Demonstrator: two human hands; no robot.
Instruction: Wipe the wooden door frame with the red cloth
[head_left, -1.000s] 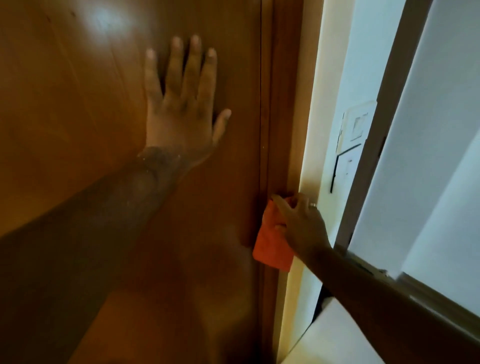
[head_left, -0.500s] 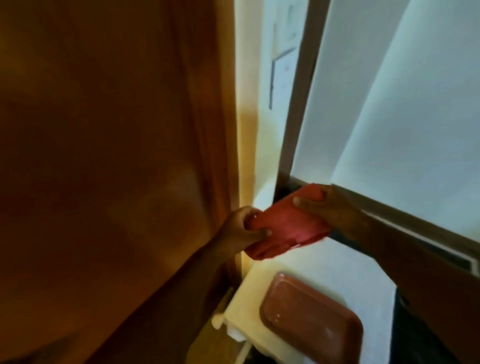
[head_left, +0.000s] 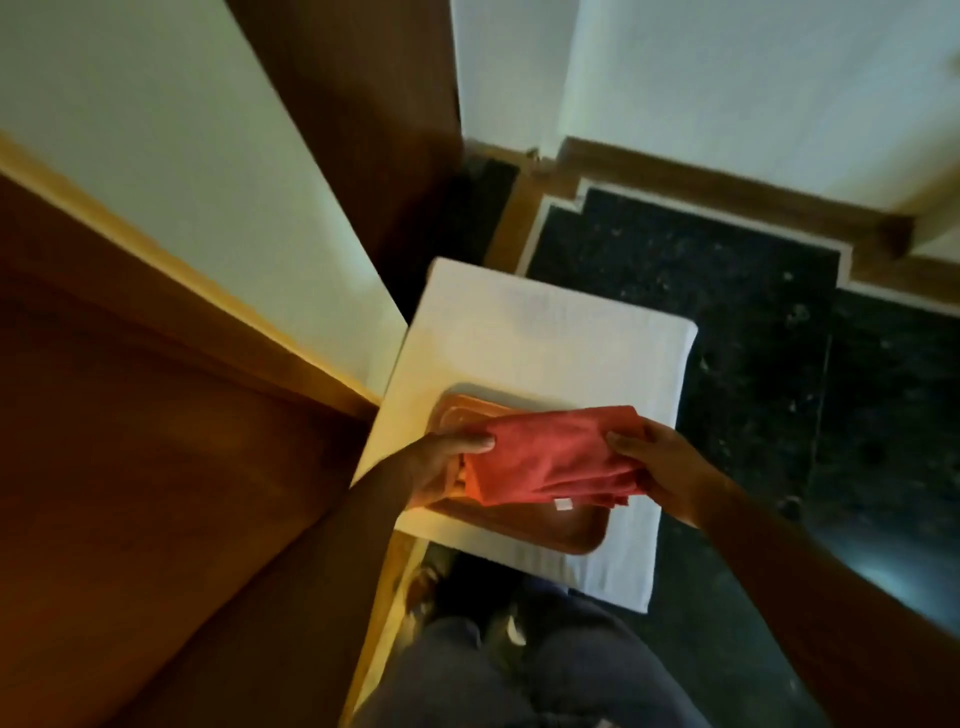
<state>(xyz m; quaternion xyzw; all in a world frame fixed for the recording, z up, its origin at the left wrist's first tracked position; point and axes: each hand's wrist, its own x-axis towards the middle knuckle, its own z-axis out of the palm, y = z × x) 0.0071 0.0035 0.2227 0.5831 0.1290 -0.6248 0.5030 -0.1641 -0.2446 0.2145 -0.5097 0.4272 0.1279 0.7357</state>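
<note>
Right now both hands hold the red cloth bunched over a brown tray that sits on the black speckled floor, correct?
Not quite. In the head view the brown tray sits on a white cloth-covered surface, not on the black speckled floor, which lies beside it. The rest holds: the left hand and right hand hold the bunched red cloth over the tray.

So the cloth (head_left: 558, 457) is stretched between both hands, left hand (head_left: 441, 465) on its left end, right hand (head_left: 670, 467) on its right. It sits right over a tray (head_left: 545, 525), which lies on the near part of a small table (head_left: 545, 338). The door (head_left: 130, 441) is off to the left, floor (head_left: 753, 338) to the right and far side, and the person's legs (head_left: 519, 675) are nearest, below the table.
</note>
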